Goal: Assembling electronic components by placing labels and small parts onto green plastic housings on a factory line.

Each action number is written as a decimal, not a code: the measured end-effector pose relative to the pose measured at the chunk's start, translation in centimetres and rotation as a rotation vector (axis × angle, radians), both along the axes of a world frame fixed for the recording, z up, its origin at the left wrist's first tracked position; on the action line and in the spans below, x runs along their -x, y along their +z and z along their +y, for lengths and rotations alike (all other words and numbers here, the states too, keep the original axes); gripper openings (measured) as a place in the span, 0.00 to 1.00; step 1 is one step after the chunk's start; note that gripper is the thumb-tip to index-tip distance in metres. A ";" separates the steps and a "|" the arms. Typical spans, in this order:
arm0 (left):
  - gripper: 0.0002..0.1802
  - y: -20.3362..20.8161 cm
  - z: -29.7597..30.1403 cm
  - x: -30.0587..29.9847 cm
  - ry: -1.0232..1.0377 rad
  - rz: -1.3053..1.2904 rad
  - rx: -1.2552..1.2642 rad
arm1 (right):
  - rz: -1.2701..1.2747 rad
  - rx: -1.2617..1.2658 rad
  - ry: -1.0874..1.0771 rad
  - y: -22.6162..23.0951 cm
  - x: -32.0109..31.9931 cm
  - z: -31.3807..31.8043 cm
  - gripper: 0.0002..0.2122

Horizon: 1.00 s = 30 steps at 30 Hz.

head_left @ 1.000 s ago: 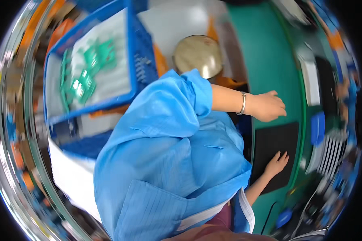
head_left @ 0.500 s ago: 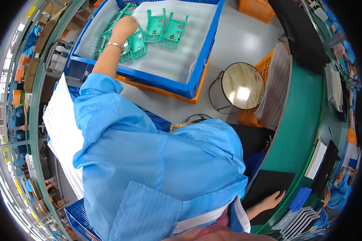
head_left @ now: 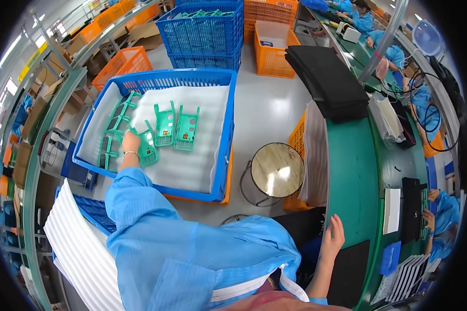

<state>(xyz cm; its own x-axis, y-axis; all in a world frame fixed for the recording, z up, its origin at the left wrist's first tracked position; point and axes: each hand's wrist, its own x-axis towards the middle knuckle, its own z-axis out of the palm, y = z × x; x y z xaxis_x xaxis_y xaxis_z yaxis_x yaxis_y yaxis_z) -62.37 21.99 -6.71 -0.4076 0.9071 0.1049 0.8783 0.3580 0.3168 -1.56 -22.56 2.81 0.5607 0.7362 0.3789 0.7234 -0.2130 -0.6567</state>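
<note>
My left hand [head_left: 131, 141] is inside a blue crate [head_left: 224, 150] lined with white foam sheet [head_left: 192, 171]. Its fingers are closed at the edge of a green plastic frame [head_left: 148, 150], partly hiding their grip. To the right lie two similar green frames, one [head_left: 165, 127] beside the other [head_left: 186, 129], prongs pointing away. Along the crate's left side are more green frames [head_left: 120, 115] with dark openings. My right hand [head_left: 334, 237] is raised beside the green bench [head_left: 350, 171], fingers stretched out and nothing in them.
A round stool [head_left: 277, 170] stands between crate and bench. Black sheets [head_left: 324, 80] are stacked on the bench's far end. Stacked blue crates [head_left: 200, 39] and an orange crate [head_left: 275, 49] stand farther back. White foam sheets [head_left: 80, 249] lie at my left. Co-workers sit across the bench.
My view has tilted up, showing more of the room. My left hand stays among the green frames. My right hand has lifted from the black mat at the bench.
</note>
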 end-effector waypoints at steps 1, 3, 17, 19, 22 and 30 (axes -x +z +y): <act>0.16 0.9 0.0 -1.3 0.014 0.023 -0.072 | 0.041 -0.011 0.021 0.2 0.2 0.4 0.10; 0.13 3.4 -0.3 -1.9 0.040 0.058 -0.206 | 0.018 -0.016 0.065 0.5 0.5 1.5 0.10; 0.11 26.8 -15.2 -43.7 -1.431 -0.393 -0.311 | 0.024 -0.090 -0.363 0.9 -2.6 -10.0 0.10; 0.11 25.1 -21.1 -51.3 -1.732 -0.468 -0.091 | 0.130 -0.119 -0.514 0.8 -2.2 -13.4 0.09; 0.11 20.5 -30.7 -62.3 -2.136 -0.221 0.004 | 0.299 -0.235 -0.756 -0.2 -0.2 -19.4 0.09; 0.12 13.3 -53.9 -73.4 -2.432 -0.129 0.442 | 0.328 -0.247 -1.162 0.4 4.3 -27.3 0.11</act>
<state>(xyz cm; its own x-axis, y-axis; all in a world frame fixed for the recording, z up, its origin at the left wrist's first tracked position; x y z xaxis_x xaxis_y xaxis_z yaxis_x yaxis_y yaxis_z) 11.04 -31.88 6.54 0.8926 -0.4469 -0.0595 -0.3283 -0.7346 0.5938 -5.86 -49.82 3.20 0.9296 -0.3346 0.1549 -0.0196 -0.4643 -0.8855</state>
